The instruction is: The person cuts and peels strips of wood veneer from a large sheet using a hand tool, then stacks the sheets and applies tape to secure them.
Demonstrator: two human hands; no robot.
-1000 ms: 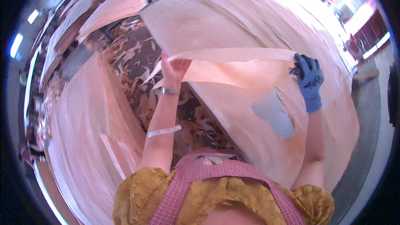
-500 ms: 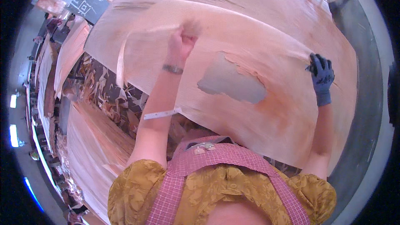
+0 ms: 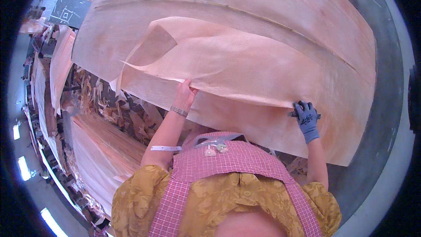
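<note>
A thin, pinkish wood veneer sheet [image 3: 245, 66] lies loosely over a larger veneer sheet [image 3: 280, 131], its near edge lifted and its far-left corner curled over. My bare left hand [image 3: 187, 91], with a metal-banded watch or bracelet at the wrist, pinches that near edge. My right hand [image 3: 307, 115], in a blue-grey glove with dark fingertips, is closed at the right end of the same edge. Out from under the glove on both sides juts a narrow dark object [image 3: 319, 116]; most of it is hidden, so its kind cannot be told.
Behind, a long narrow split [image 3: 228, 6] runs across the wide veneer. Torn veneer scraps [image 3: 94, 90] litter the left side, beside a veneer stack [image 3: 105, 149]. A dark board with chalk marks [image 3: 70, 11] stands at far left. Along the right runs a grey surface [image 3: 386, 83].
Both hands have come nearer to my body, drawing the veneer sheet's edge along. The ragged hole with grey beneath is now out of sight. The far split has come into view.
</note>
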